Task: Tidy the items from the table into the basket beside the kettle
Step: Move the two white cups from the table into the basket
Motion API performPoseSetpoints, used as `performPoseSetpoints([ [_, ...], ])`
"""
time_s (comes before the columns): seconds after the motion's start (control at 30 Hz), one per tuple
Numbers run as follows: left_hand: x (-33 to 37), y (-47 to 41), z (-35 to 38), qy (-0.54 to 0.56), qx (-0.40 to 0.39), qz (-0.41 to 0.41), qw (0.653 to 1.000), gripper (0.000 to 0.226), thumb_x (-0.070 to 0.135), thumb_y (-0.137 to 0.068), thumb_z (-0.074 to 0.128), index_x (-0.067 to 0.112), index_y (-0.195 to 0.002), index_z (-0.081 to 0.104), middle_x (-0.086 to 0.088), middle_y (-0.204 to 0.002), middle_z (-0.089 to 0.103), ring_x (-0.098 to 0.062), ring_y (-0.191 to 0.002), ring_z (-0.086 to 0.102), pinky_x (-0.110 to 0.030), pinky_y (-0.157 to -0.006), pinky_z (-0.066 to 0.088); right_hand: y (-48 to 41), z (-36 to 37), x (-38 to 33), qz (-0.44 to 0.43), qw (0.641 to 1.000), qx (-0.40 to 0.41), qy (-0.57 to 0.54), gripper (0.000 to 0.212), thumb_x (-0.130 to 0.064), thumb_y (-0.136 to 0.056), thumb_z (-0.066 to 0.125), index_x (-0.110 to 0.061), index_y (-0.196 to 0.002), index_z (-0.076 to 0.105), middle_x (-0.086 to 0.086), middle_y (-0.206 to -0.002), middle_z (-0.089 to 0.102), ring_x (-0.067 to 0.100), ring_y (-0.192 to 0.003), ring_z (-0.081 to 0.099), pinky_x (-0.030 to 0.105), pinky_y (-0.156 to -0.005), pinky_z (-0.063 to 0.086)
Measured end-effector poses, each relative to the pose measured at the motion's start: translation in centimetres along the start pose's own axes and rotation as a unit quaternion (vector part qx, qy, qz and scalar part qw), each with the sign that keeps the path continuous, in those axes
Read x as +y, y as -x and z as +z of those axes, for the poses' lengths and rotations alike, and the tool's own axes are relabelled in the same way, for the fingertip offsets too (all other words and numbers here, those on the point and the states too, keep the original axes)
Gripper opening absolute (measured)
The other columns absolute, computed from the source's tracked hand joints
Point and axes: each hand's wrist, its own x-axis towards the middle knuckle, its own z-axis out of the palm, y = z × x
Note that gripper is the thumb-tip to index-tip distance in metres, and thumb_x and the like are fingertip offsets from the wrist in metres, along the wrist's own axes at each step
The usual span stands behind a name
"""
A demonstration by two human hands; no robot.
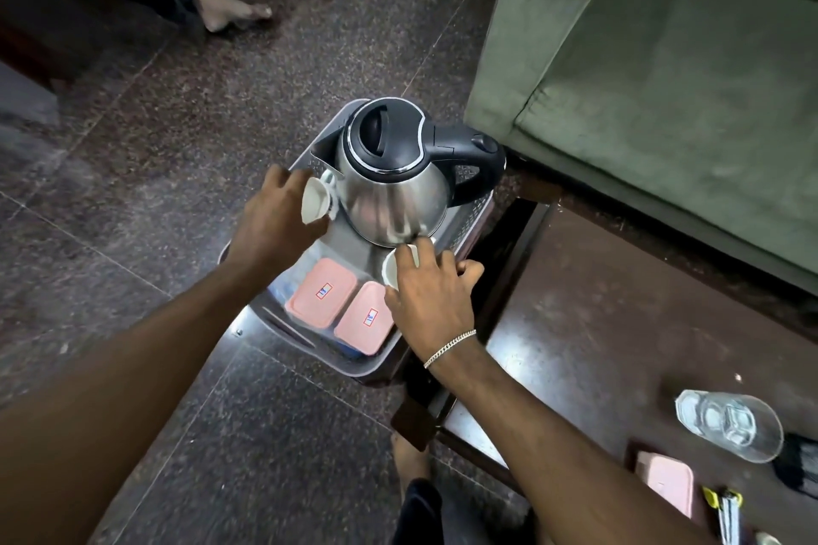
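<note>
Head view looks down at a grey basket [248,314] on the floor, with the steel kettle [394,186] standing in its far half, near the middle of the picture. Two pink boxes [322,291] lie side by side in the near half, so those are already put away. The left hand [274,217], at about nine o'clock from the kettle, is curled around a small white cup [315,200] that is tipped on its side, just beside the kettle. The right hand [436,292], at about five o'clock from the kettle, has its fingers closed on a second white cup [391,269], held low over the basket and close to the kettle's bottom edge. I cannot tell if either cup is touching the basket floor yet, because the hands hide that part. It looks like both cups are just being set down. There is more to do. On the dark table [575,323], down at four o'clock in the picture, a clear glass [730,423] lies on its side, another pink box [666,485] sits near it, and a yellow and white thing [726,509] pokes in at the bottom edge. So the job looks about half done.
</note>
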Motion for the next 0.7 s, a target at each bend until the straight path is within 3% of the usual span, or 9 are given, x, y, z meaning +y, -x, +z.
performPoseSetpoints([
  [0.3, 0.8, -1.0, 0.6, -0.002, 0.008, 0.014, 1.000, 0.065, 0.030, -0.081, 0.086, 0.010, -0.135, 0.055, -0.020, -0.125, 0.056, -0.049, -0.106, 0.063, -0.055, -0.086, 0.054, 0.3, 0.6, 0.5, -0.013, 1.000, 0.012, -0.021, 0.041, -0.046, -0.081, 0.073, -0.019, -0.111, 0.067, 0.006, -0.126, 0.058, 0.033, -0.096, 0.058, 0.046, -0.080, 0.034],
  [0.5, 1.1, 1.1, 0.5, -0.010, 0.043, 0.033, 0.998, 0.082, 0.025, -0.075, 0.090, 0.019, -0.143, 0.044, -0.016, -0.137, 0.048, -0.047, -0.114, 0.059, -0.055, -0.083, 0.055, 1.0, -0.1, 1.2, -0.017, 0.998, 0.005, -0.054, 0.044, -0.049, -0.082, 0.073, -0.019, -0.113, 0.068, 0.007, -0.138, 0.053, 0.034, -0.105, 0.056, 0.048, -0.083, 0.037],
  [0.6, 2.4, 3.0, 0.1, 0.004, 0.109, 0.045, 0.993, 0.057, 0.025, -0.083, 0.078, 0.015, -0.132, 0.050, -0.015, -0.126, 0.049, -0.041, -0.111, 0.055, -0.053, -0.085, 0.054, 1.7, -1.1, 2.0, -0.016, 0.998, 0.024, -0.061, 0.045, -0.050, -0.084, 0.069, -0.020, -0.116, 0.066, 0.006, -0.141, 0.051, 0.032, -0.108, 0.056, 0.046, -0.083, 0.039],
  [0.7, 4.5, 5.1, -0.4, 0.067, 0.103, 0.076, 0.989, 0.035, 0.025, -0.087, 0.072, 0.013, -0.116, 0.056, -0.010, -0.114, 0.051, -0.037, -0.093, 0.060, -0.049, -0.075, 0.055, 3.0, -2.1, 3.5, -0.011, 0.996, 0.043, -0.079, 0.048, -0.048, -0.084, 0.072, -0.020, -0.122, 0.063, 0.007, -0.141, 0.051, 0.032, -0.109, 0.057, 0.046, -0.083, 0.043],
])
